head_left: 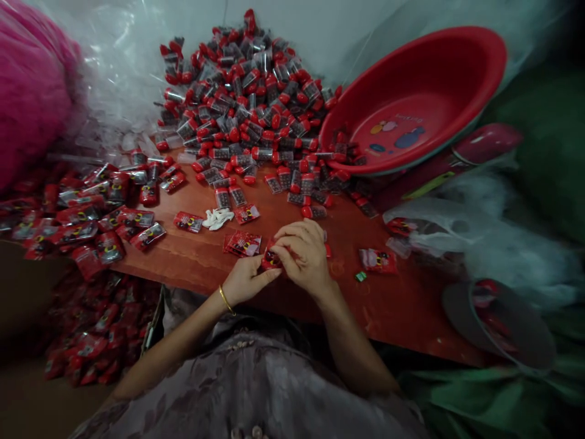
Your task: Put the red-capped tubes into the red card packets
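Note:
Near the table's front edge, my left hand (249,279) pinches a small red printed packet (270,258) between thumb and fingers. My right hand (305,251) closes over the packet's right side, its thumb and fingertips on it. Part of the packet is hidden under the fingers. Just left of the hands lies a small stack of red printed cards or sleeves (243,242). Beyond it are a crumpled white piece (218,218) and single red packets (188,222). Something red-capped is partly covered behind my right hand.
A large heap of clear tubes with red caps (247,110) fills the back. A tilted red basin (457,55) stands at the right. Finished-looking red packets (77,225) pile up at the left, more below the table edge. Plastic bags (489,238) lie at the right.

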Available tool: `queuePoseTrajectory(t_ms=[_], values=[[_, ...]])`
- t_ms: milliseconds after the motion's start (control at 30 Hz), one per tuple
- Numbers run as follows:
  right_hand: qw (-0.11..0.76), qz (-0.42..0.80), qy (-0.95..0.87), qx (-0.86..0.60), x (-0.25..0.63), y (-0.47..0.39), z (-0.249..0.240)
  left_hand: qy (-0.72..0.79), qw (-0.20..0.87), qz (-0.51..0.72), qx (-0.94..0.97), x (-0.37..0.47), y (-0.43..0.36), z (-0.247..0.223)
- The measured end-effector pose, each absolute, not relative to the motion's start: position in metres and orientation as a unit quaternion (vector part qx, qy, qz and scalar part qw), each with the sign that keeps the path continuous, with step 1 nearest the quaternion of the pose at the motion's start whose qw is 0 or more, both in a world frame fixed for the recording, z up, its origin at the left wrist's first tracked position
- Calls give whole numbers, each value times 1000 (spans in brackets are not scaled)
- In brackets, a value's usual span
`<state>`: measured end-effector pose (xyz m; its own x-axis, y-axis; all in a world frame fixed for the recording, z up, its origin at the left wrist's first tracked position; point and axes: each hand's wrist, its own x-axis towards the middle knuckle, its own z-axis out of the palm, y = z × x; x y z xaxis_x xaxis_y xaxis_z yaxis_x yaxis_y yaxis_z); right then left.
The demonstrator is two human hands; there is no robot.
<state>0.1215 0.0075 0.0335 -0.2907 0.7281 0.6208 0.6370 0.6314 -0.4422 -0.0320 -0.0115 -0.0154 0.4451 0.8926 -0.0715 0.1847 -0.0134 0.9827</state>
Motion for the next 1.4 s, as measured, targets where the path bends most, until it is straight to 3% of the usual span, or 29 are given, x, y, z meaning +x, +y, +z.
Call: queuePoseTrajectory(t_ms=[167,367,500,700,967,1167,1400], values=[[523,218,-656,-499,122,-7,11,396,632,419,517,-36,-3,-3],[456,475,-569,-492,109,-33,-22,382,682,491,385,-26,-1,3],[492,473,-529,-505,101,-41,-23,364,710,465,384,-21,-6,-5],[491,444,-550,-509,102,-45,-24,365,693,529,327,-22,0,0],[515,450,-506,-526,85,-39,-30,416,700,473,337,-8,-8,-4],[445,527,-547,-474,95,-28,-22,375,738,477,295,-21,-12,-6],[450,481,-551,-512,67,-21,-28,377,741,494,253,-40,-23,-13]])
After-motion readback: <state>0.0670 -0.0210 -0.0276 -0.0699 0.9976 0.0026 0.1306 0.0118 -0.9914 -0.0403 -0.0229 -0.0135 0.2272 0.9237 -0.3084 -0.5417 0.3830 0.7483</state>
